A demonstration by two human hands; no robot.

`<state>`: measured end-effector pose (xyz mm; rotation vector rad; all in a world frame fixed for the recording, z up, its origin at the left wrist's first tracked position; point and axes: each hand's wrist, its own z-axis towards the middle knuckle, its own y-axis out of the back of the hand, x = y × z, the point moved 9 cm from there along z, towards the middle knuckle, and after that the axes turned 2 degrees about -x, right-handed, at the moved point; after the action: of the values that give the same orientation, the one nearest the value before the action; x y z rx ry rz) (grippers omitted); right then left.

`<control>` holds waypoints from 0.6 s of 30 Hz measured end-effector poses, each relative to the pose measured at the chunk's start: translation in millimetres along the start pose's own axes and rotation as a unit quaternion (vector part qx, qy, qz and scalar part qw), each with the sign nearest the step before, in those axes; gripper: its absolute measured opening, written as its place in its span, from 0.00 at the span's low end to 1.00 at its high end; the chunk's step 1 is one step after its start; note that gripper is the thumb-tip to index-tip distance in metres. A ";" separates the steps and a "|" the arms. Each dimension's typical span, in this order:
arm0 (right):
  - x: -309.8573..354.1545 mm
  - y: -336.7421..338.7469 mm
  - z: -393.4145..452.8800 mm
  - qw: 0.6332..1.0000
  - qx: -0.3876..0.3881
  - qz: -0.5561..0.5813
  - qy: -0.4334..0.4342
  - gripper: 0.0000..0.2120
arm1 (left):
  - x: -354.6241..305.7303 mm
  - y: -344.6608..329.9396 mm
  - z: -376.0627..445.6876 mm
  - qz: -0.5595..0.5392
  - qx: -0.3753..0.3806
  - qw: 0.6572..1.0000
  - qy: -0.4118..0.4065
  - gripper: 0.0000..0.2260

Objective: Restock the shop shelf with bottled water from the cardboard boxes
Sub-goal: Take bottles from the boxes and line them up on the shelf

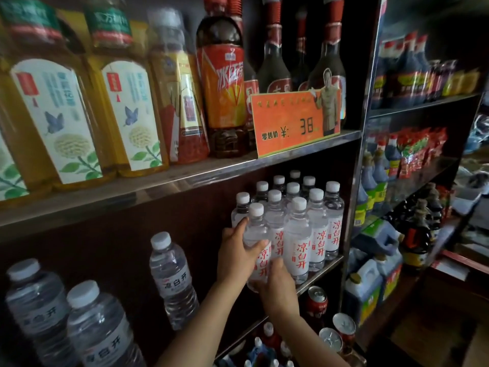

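A clear water bottle point(258, 234) with a white cap and red lettering stands at the front left of a cluster of like water bottles point(315, 229) on the middle shelf point(325, 268). My left hand point(238, 254) wraps around its left side at label height. My right hand point(277, 287) cups its base from below and in front. Three larger water bottles with grey lettering point(172, 274) stand further left on the same shelf, with an open gap between them and my hands. No cardboard box is in view.
The upper shelf holds yellow tea bottles point(127, 109), a red iced-tea bottle point(225, 83), dark liquor bottles and an orange price card point(293, 123). Red cans point(316, 300) sit on the shelf below. A neighbouring rack on the right carries sauce bottles and oil jugs point(370, 282).
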<state>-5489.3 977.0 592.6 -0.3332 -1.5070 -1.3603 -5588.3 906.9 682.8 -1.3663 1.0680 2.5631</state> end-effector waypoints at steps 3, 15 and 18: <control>3.8 -2.6 9.9 0.999 -0.004 -0.054 0.007 0.21 | 1.9 -1.4 11.5 0.006 -0.003 1.000 0.000 0.32; 7.0 -6.2 24.4 0.988 -0.018 -0.156 0.013 0.16 | 4.7 -5.8 28.2 0.041 -0.034 0.999 -0.007 0.32; 11.2 -3.4 22.8 0.988 -0.001 -0.156 0.004 0.18 | 5.8 -6.5 29.6 0.066 -0.016 0.998 0.012 0.32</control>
<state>-5507.9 990.7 603.7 -0.0938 -1.5988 -1.6035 -5610.8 927.8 685.9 -1.3816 1.1628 2.6743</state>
